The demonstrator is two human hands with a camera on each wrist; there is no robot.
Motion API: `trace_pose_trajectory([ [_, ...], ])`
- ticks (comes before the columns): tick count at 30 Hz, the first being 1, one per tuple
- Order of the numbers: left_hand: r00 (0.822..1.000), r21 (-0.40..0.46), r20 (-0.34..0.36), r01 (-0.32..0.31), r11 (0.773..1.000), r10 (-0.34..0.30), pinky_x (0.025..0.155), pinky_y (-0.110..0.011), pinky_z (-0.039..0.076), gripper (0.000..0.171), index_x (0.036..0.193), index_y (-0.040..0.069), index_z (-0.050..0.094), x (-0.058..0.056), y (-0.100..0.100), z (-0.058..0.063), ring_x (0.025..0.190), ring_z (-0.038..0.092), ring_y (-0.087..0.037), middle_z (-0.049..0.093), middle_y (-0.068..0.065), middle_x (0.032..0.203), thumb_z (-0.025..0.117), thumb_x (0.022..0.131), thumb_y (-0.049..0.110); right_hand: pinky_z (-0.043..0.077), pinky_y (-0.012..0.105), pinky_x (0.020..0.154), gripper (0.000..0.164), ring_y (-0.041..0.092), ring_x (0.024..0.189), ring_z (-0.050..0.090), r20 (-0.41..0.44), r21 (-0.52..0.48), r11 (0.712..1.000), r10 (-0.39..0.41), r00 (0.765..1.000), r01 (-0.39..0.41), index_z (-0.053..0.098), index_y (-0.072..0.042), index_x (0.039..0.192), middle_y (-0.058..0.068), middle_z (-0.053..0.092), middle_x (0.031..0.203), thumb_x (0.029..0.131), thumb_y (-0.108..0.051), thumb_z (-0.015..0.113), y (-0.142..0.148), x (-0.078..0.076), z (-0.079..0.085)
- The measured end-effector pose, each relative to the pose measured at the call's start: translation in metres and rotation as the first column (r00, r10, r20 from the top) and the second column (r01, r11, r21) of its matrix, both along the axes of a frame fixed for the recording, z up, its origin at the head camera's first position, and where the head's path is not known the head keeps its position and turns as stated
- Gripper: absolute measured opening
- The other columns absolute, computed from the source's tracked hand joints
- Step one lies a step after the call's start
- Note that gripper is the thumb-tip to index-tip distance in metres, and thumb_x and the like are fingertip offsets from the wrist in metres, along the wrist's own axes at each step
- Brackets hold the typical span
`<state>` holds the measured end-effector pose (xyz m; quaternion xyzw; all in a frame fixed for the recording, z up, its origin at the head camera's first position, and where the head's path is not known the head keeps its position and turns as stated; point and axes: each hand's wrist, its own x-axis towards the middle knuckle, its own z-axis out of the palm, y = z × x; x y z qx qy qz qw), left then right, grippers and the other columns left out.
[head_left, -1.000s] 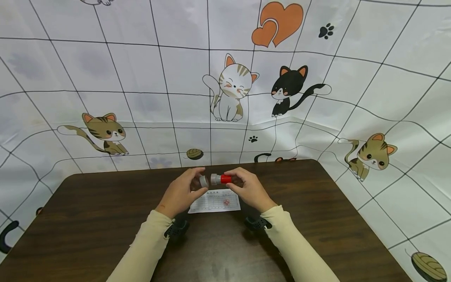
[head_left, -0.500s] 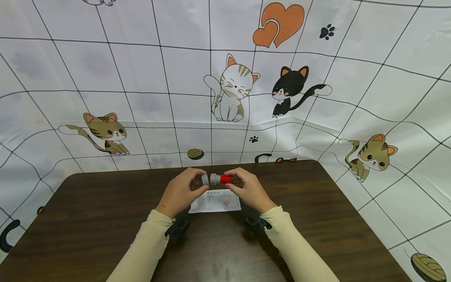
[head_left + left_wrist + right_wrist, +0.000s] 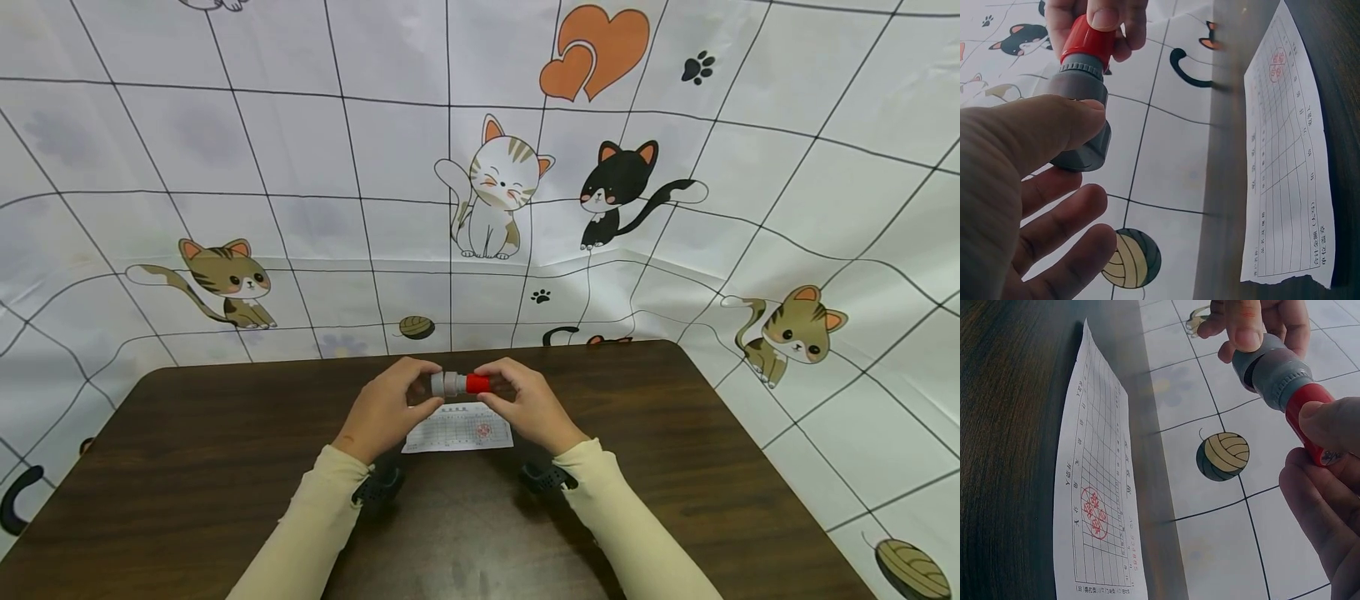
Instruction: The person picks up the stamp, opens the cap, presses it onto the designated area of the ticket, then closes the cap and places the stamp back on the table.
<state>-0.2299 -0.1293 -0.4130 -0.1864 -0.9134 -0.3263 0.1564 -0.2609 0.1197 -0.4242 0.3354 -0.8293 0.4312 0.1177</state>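
Note:
Over the far middle of the table, my right hand (image 3: 536, 406) pinches the red handle of a hand stamp (image 3: 477, 383), which lies level with its grey end pointing left. My left hand (image 3: 386, 410) holds the stamp's grey cap (image 3: 437, 384) between thumb and fingers. Cap and stamp are in line and meet end to end. In the left wrist view the thumb covers part of the grey cap (image 3: 1090, 156), and the other fingers are spread below. The right wrist view shows a narrow dark band near the cap (image 3: 1263, 355). A printed paper form (image 3: 450, 430) bearing a round red seal mark lies below the hands.
The dark wooden table (image 3: 225, 467) ends at a white sheet (image 3: 360, 233) with black grid lines and printed cats, hanging close behind its far edge. Dark bands (image 3: 378, 485) circle both wrists under the light sleeves.
The cap was held apart from the stamp's grey end, turned slightly at first. It has straightened, the gap has closed, and the right hand has come slightly left with the stamp.

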Motion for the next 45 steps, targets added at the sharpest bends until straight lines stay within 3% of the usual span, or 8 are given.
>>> trace_pose_trajectory([
  [17, 0.998, 0.002, 0.036, 0.051, 0.999, -0.051, 0.087, -0.042, 0.061, 0.045, 0.132, 0.016, 0.066, 0.0016, 0.0011, 0.0014, 0.099, 0.071, -0.018, 0.067, -0.001, 0.123, 0.083, 0.091, 0.022, 0.06, 0.035, 0.091, 0.035, 0.018, 0.1, 0.073, 0.033, 0.016, 1.0, 0.023, 0.999, -0.023, 0.068, -0.01, 0.124, 0.005, 0.07, 0.119, 0.091, -0.002, 0.078, -0.0001, 0.0021, 0.0031],
  [26, 0.996, -0.014, 0.034, 0.089, 0.996, -0.088, 0.092, -0.046, 0.059, 0.047, 0.133, 0.013, 0.067, 0.001, 0.0027, 0.0009, 0.106, 0.072, -0.027, 0.068, -0.003, 0.126, 0.083, 0.09, 0.024, 0.059, 0.034, 0.091, 0.032, 0.017, 0.101, 0.071, 0.042, 0.023, 0.998, 0.06, 0.997, -0.061, 0.07, -0.009, 0.123, 0.003, 0.069, 0.118, 0.093, -0.004, 0.077, 0.0008, 0.0026, 0.0047],
  [37, 0.992, -0.068, -0.037, 0.119, 0.991, -0.122, 0.088, -0.038, 0.061, 0.044, 0.13, 0.014, 0.071, 0.0038, 0.0017, 0.0037, 0.09, 0.067, -0.014, 0.071, 0.001, 0.12, 0.084, 0.089, 0.021, 0.06, 0.031, 0.089, 0.033, 0.014, 0.097, 0.067, 0.026, 0.019, 0.991, 0.132, 0.991, -0.133, 0.074, -0.011, 0.123, 0.001, 0.069, 0.114, 0.092, -0.003, 0.078, 0.0039, -0.0009, 0.0048],
  [42, 0.985, -0.101, -0.051, 0.16, 0.982, -0.166, 0.092, -0.041, 0.059, 0.046, 0.135, 0.014, 0.069, 0.0045, -0.0008, 0.0037, 0.095, 0.067, -0.016, 0.071, -0.001, 0.123, 0.08, 0.092, 0.022, 0.059, 0.031, 0.084, 0.033, 0.014, 0.095, 0.066, 0.0, 0.027, 0.981, 0.19, 0.982, -0.19, 0.074, -0.012, 0.125, 0.0, 0.069, 0.112, 0.094, -0.004, 0.076, 0.0068, -0.0018, 0.0054],
  [45, 0.982, -0.115, -0.056, 0.171, 0.979, -0.178, 0.095, -0.043, 0.058, 0.046, 0.137, 0.013, 0.067, 0.0038, -0.0004, 0.0038, 0.1, 0.069, -0.018, 0.07, -0.002, 0.126, 0.078, 0.093, 0.023, 0.059, 0.029, 0.082, 0.033, 0.013, 0.095, 0.064, -0.013, 0.036, 0.983, 0.183, 0.983, -0.182, 0.074, -0.012, 0.126, -0.001, 0.068, 0.112, 0.094, -0.005, 0.075, 0.0077, -0.0021, 0.0054],
])
